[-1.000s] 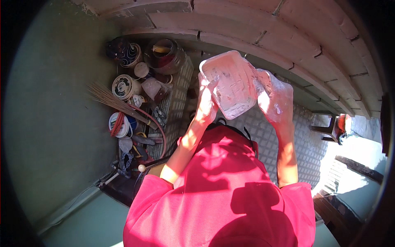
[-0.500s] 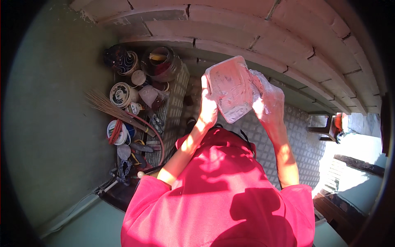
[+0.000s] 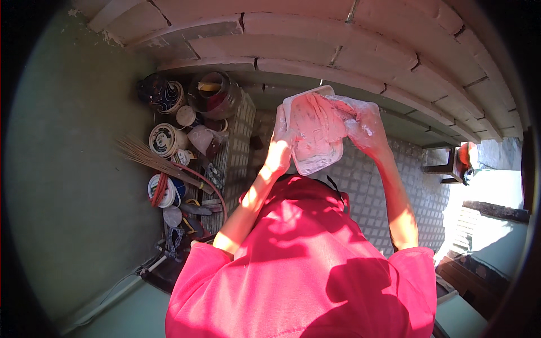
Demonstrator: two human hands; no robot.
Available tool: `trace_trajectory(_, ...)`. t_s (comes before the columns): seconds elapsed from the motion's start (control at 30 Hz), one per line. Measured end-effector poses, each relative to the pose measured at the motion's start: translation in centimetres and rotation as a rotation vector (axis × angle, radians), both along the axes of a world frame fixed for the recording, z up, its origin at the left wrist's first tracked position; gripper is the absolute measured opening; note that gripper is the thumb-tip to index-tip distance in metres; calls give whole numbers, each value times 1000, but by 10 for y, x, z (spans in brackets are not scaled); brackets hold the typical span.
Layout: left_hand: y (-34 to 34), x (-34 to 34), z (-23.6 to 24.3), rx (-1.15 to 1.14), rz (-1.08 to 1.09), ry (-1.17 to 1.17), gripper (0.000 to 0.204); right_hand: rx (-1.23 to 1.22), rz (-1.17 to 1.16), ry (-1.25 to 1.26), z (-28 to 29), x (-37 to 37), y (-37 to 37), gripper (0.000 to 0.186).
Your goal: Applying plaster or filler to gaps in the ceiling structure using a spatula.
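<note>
My left hand (image 3: 280, 147) grips the left side of a shallow rectangular plastic tub (image 3: 316, 166), thumb over the rim. The tub is tilted toward me, so its inside shows, smeared with pale pink. A soft pink mass (image 3: 315, 115) with folds and ridges lies inside; whether it is thick paste or a wet cloth I cannot tell. My right hand (image 3: 363, 127), coated in whitish-pink smears, is at the tub's right side. Its fingers are curled at the edge of the pink mass, and what they hold is partly hidden.
A pinkish block wall (image 3: 293, 45) curves across the top. On the left stand a lidded bucket (image 3: 163, 141), a twig broom (image 3: 152, 158), a large clear jar (image 3: 213, 96) and several other containers. A dark wooden stool (image 3: 442, 166) is at the right, above patterned floor tiles (image 3: 394, 180).
The tub has dropped slightly and tilted. My right hand has moved up and left over its edge, and the pink mass now shows raised, folded ridges.
</note>
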State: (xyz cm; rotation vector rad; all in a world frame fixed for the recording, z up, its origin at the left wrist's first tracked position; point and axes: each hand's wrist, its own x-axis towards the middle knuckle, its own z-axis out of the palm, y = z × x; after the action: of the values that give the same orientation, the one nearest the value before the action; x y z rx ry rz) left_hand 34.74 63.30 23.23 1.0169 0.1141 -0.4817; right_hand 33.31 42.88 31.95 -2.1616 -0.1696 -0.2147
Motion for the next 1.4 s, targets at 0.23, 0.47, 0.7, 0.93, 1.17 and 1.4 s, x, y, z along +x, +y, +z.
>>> trace_trajectory(0.23,-1,2,7,13,-39,41,48,23,140,57,-7,1,-7,44)
trace_trajectory(0.47,-1,4,-9,-41,-99,-106,33,-48,290,19,-26,-14,-7,39)
trace_trajectory(0.7,-1,-9,-6,-210,-37,125,39,112,-97,442,25,-27,7,28)
trace_trajectory(0.93,6,-7,-14,-62,-92,5,42,-39,42,120,-5,-16,0,28)
trace_trajectory(1.17,-5,-11,-12,-101,-174,-75,44,-277,154,37,-14,-21,12,26)
trace_trajectory(1.4,8,-12,-5,-133,-280,75,48,93,254,50,-34,-14,11,35)
